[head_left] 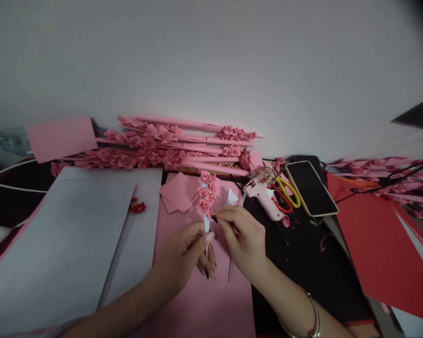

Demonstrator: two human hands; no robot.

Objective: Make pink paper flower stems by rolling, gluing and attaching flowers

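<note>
My left hand (pixel 185 256) pinches the lower white stem of a stick of pink paper roses (pixel 207 193), which stands roughly upright over a pink sheet (pixel 204 300). My right hand (pixel 245 237) is closed too, its fingertips pinched at the same stem just under the flowers, with a small white paper piece (pixel 231 197) sticking up behind them. A bangle circles my right wrist. A stack of pink paper squares (pixel 178 191) lies just left of the roses.
A pile of finished pink rose sticks (pixel 169 145) lies along the white wall. A pink glue gun (pixel 264 197), scissors with red and yellow handles (pixel 285 192) and a phone (pixel 310 188) sit to the right. Large white sheets (pixel 66 239) lie left, red paper (pixel 377 244) right.
</note>
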